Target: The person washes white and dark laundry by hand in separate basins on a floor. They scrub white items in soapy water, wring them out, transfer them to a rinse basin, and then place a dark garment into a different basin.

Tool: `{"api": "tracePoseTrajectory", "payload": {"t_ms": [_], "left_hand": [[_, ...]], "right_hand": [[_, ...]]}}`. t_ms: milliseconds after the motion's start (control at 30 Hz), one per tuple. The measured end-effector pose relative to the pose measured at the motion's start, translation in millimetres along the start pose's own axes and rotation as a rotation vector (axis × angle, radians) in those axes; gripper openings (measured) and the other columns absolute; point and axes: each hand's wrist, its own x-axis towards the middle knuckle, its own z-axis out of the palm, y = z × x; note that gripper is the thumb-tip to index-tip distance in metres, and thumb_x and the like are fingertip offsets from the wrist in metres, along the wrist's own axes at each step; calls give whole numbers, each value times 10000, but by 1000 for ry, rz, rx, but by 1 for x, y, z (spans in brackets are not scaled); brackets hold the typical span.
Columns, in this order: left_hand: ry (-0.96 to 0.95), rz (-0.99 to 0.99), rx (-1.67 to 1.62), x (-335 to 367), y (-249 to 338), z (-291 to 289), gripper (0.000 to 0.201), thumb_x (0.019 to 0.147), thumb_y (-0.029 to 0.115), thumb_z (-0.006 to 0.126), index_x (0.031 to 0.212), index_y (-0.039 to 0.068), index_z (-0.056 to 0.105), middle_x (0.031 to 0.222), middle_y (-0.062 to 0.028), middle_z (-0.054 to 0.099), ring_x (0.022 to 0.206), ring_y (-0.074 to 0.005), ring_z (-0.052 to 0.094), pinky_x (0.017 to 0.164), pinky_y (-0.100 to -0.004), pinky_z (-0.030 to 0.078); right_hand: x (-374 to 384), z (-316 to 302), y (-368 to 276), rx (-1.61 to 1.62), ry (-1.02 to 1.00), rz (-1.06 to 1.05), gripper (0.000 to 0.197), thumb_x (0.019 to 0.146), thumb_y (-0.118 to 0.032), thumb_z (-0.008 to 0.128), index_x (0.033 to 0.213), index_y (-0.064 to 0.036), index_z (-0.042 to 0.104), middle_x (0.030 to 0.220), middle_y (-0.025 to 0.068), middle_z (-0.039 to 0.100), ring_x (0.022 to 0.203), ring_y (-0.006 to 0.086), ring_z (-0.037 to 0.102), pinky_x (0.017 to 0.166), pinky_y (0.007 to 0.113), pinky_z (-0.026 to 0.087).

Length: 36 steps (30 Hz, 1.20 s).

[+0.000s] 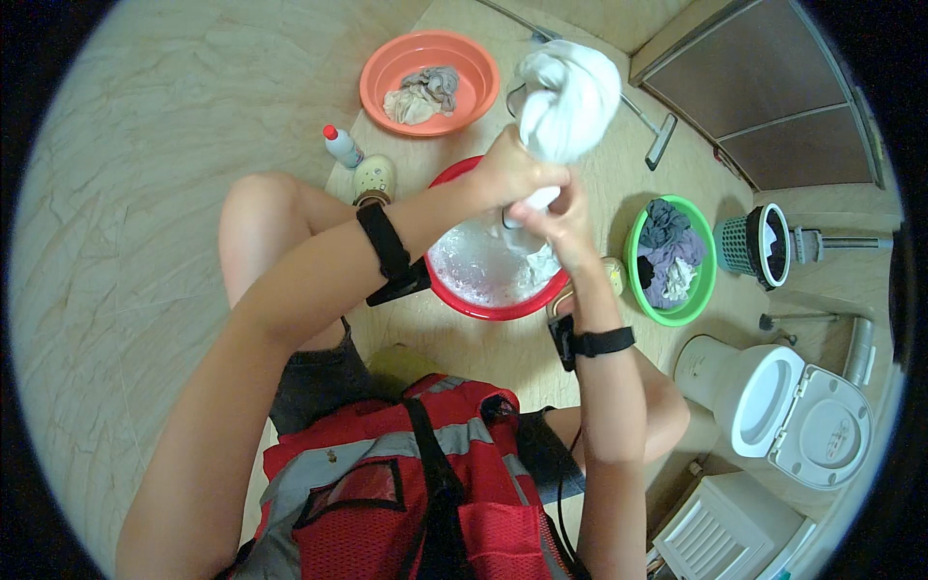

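Observation:
A bunched white cloth is raised above the red basin, its upper part gathered into a twisted lump. My left hand is closed around it just below the lump. Right beneath, my right hand grips the narrow lower part of the same cloth. Foamy water fills the basin, and some whitish fabric lies at its right side. What kind of garment the cloth is cannot be made out.
An orange basin with grey and cream cloths stands far left of centre, near a white bottle with a red cap. To the right are a green basin of clothes, a basket bin, a toilet and a squeegee.

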Motion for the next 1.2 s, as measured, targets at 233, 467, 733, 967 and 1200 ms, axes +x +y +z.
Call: {"api": "tracePoseTrajectory", "payload": {"t_ms": [233, 467, 733, 967, 1200], "left_hand": [[238, -400, -619, 10, 9, 14, 315, 657, 38, 662, 935, -6, 519, 776, -89, 567, 665, -169, 589, 608, -305, 490], [243, -614, -936, -5, 30, 19, 224, 788, 277, 598, 910, 99, 537, 867, -42, 599, 817, -181, 585, 772, -324, 447], [327, -632, -1119, -10, 30, 22, 149, 788, 273, 559, 871, 153, 531, 861, -29, 590, 877, -212, 576, 828, -372, 445], [452, -681, -946, 0, 17, 11, 102, 808, 219, 522, 832, 120, 537, 797, -57, 591, 758, -213, 598, 739, -409, 489], [634, -422, -474, -7, -11, 31, 85, 760, 87, 561, 685, 61, 529, 699, -21, 547, 573, -142, 537, 505, -302, 437]], "right_hand": [[-10, 7, 42, -70, 480, 258, 155, 717, 31, 586, 859, -31, 586, 846, 31, 607, 795, 118, 571, 701, 266, 448], [10, 9, -28, 540, 499, 43, 414, 660, 190, 361, 1002, -37, 415, 1255, 207, 471, 1113, 235, 505, 920, 346, 435], [12, -7, -33, -719, 333, 37, 782, 645, -102, 547, 1358, -48, 228, 1445, 268, 140, 1363, 402, 60, 1024, 631, 18], [-32, 13, -62, -1278, -145, -378, 854, 640, -39, 614, 1399, -121, 232, 1453, 251, 124, 1323, 492, 103, 982, 677, 160], [-12, 22, -1, -1401, 245, -295, 472, 739, -11, 537, 1202, -7, 448, 1168, 237, 466, 857, 355, 570, 684, 406, 507]]}}
